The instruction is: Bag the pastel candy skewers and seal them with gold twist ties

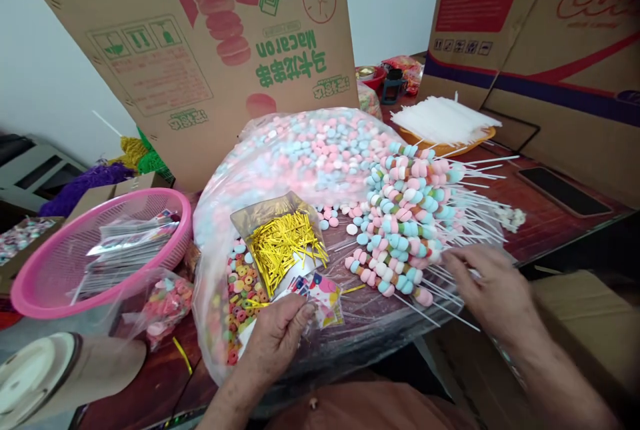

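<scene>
Soft, even indoor light with faint shadows. Wide-angle bending warps the edges. The right hand (493,287) is slightly motion-blurred.
</scene>
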Motion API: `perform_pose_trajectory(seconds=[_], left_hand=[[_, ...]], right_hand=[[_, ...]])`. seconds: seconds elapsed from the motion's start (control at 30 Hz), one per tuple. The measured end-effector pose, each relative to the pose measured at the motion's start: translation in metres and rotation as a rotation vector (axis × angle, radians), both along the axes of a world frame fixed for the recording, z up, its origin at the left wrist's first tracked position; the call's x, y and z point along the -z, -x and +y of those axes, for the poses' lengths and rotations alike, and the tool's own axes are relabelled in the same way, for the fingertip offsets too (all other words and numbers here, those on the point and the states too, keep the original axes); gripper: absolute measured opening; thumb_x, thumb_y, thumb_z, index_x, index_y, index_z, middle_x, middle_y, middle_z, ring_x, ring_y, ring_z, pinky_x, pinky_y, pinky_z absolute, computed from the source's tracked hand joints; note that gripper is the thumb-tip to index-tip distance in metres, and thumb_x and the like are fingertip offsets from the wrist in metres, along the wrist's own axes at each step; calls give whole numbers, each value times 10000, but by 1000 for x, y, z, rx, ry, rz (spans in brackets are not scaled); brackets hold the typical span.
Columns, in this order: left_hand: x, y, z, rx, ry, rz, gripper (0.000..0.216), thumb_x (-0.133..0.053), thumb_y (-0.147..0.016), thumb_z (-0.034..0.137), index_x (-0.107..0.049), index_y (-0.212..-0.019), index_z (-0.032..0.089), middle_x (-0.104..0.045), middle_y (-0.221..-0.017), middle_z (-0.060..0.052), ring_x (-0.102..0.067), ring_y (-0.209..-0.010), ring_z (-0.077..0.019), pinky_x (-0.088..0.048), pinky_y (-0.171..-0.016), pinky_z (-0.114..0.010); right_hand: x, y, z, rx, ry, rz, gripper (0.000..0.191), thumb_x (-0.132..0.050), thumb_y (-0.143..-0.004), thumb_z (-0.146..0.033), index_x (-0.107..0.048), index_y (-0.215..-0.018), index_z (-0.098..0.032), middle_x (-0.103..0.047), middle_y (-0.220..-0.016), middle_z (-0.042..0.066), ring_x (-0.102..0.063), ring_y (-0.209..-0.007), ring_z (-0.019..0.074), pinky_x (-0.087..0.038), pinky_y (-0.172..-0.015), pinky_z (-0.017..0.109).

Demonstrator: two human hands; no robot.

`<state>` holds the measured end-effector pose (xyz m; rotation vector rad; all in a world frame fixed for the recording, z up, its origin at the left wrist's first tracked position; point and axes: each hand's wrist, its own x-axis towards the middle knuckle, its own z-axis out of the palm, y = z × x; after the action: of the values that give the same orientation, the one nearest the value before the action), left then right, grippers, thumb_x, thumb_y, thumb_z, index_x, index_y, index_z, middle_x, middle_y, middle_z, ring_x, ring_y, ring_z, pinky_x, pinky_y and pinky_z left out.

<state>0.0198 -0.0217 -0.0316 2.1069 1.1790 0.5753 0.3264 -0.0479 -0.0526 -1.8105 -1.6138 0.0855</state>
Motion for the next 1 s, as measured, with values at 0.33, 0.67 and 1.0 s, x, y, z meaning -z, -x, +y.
perform_pose_trajectory(seconds=[0.33, 0.67, 1.0], left_hand=[[-9, 27, -3, 106, -287, 122, 283, -394, -884, 251, -621, -1038, 183, -668, -967, -112, -600, -912, -200, -449, -828, -316], [-16, 4, -11, 130, -108, 124, 288, -356, -900, 274, -623, -959, 182, -632, -892, -90, -577, -857, -185, -448, -764, -282], [7, 9, -23, -90, -275, -11, 205, -448, -862, 249, -552, -706, 167, -556, -606, -10, -511, -570, -119, -380, -542, -215]], right_hand=[[12, -36, -7, 9, 63, 111, 223, -509, -788, -416, -627, -819, -229, -643, -775, 118, -575, -692, 227, -419, -620, 355], [-17, 137, 13, -516, 509, 1258, 298, -697, -629, -427, -568, -617, -159, -457, -509, -58, -352, -458, 66, -274, -441, 202], [-7, 156, 19, -246, 383, 1347, 472, -637, -625, -575, -420, -473, -185, -333, -416, -73, -245, -394, 56, -202, -378, 208]])
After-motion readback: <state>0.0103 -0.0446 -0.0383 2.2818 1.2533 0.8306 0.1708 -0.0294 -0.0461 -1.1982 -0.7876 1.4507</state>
